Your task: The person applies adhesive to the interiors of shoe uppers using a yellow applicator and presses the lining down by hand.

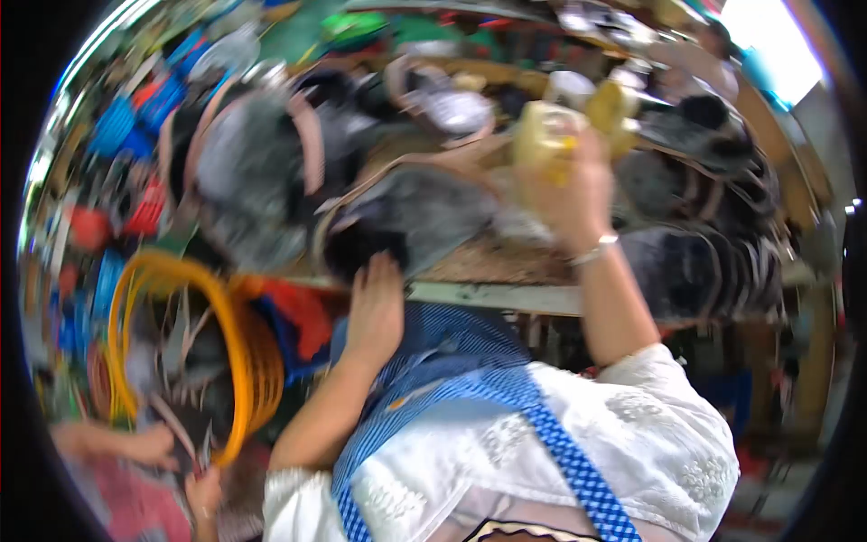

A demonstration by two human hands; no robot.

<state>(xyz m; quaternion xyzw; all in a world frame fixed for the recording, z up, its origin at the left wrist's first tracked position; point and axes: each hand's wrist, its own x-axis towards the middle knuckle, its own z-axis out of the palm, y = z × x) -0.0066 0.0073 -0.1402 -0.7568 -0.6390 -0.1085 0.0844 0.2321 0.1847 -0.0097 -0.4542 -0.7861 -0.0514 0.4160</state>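
My left hand (377, 307) lies at the bench's front edge, fingers stretched out and touching a dark grey fuzzy piece with a tan rim (433, 212), which looks like a shoe upper. Its dark opening faces my fingertips. Farther right and higher, my right hand (582, 185) is closed around a pale yellow plastic bottle (546, 131); motion blurs the fingers. Another yellow container (614, 113) stands just behind it. A larger grey piece with tan edging (248, 172) stands to the left of my left hand.
Stacked dark uppers (695, 266) fill the bench's right side. At lower left is a yellow plastic basket (248, 361) with cut pieces inside. Beside it, another person's hands (203, 488) hold a dark piece and what looks like scissors. Blue baskets (117, 126) stand at far left.
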